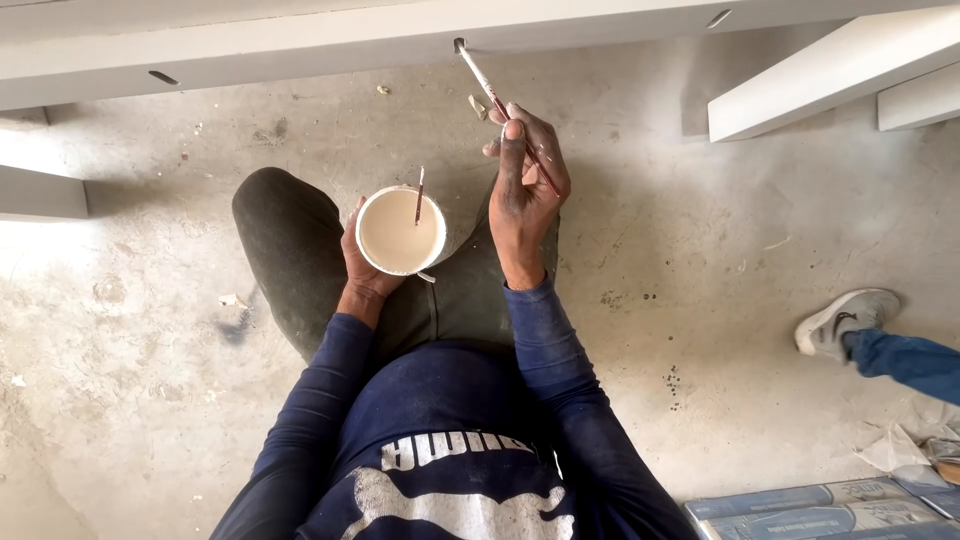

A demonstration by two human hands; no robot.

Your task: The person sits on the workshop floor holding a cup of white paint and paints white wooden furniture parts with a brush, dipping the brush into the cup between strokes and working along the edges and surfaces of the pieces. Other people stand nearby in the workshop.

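A thin paintbrush (500, 105) is gripped in the fingers of the right hand (525, 185), its tip touching the white board edge (300, 45) at twelve o'clock. A white cup of cream paint (400, 231) is cradled by the left hand (362, 265) at nine o'clock of the right — a second small brush (420, 194) stands in it. At three o'clock, another person's white shoe (843, 319) rests on the concrete floor (150, 330).

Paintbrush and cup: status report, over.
Right hand grips paintbrush, tip at white beam. Left hand holds paint cup, second brush standing inside. Nothing in the way.
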